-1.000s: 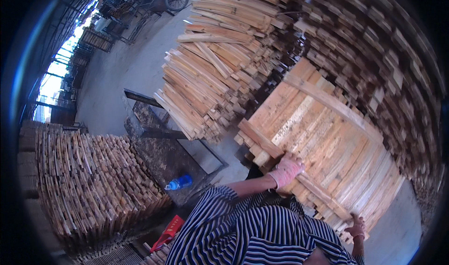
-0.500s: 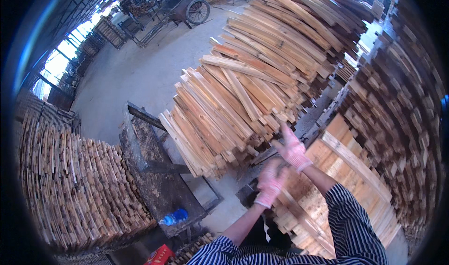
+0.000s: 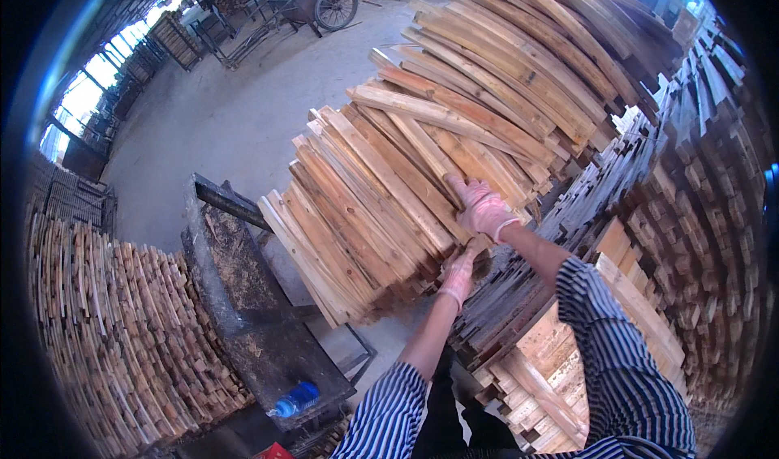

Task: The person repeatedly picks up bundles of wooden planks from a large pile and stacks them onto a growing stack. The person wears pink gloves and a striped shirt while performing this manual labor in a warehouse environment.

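Observation:
A long pile of sawn wooden slats (image 3: 357, 191) lies before me, its near ends uneven. My right hand (image 3: 484, 209), in a pink and white knit glove, is closed over the near end of a slat (image 3: 426, 147) lying askew on top. Just below it, my left hand (image 3: 458, 272), in a matching glove, grips at the slat ends on the pile's near side. Its fingertips are partly hidden among the wood.
A dark metal bench (image 3: 268, 329) strewn with sawdust stands at left, holding a blue bottle (image 3: 297, 398). Stacked wood rises at far left (image 3: 122, 321) and right (image 3: 698, 256). A wooden panel (image 3: 548, 362) lies below my right arm. A wheeled cart (image 3: 312, 1) stands far back.
Both hands have moved forward from above the wooden panel to the near ends of the slats and taken hold there. The view has shifted slightly.

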`<state>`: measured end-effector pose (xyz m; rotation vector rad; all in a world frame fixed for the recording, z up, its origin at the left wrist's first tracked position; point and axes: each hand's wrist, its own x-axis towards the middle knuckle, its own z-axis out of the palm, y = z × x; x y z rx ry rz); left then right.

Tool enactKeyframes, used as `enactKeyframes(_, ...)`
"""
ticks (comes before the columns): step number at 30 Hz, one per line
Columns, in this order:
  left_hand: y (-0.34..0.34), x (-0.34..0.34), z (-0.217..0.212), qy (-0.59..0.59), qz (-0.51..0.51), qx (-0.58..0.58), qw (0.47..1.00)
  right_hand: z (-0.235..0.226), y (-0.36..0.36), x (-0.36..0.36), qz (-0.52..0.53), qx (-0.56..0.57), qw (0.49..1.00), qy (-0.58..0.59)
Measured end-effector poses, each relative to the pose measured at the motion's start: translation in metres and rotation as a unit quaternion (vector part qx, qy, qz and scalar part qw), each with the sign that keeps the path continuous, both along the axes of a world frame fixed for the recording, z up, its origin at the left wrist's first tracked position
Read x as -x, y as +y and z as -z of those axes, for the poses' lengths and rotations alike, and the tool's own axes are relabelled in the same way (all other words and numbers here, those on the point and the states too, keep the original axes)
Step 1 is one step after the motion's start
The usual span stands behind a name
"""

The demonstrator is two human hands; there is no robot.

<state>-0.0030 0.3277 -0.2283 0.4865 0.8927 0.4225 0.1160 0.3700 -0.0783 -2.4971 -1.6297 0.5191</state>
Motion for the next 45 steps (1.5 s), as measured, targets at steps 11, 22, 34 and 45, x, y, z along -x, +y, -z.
enactKeyframes(11, -0.083, 0.094, -0.155, 0.159, 0.137, -0.357, 0.910, -0.033, -0.079, 0.052, 0.005, -0.172, 0.937, 0.303)
enactKeyframes(22, 0.014, 0.066, -0.242, -0.197, -0.033, 0.085, 0.976, -0.217, -0.229, 0.053, 0.059, -0.050, 0.816, 0.573)
enactKeyframes(34, -0.168, -0.023, -0.274, -0.381, 0.089, 0.077, 0.917, -0.182, -0.502, 0.081, 0.129, -0.073, 0.917, 0.369)
enactKeyframes(45, -0.332, -0.079, -0.222, -0.054, 0.473, -0.726, 0.497, -0.208, -0.676, 0.048, 0.492, -0.060, 0.824, 0.276)
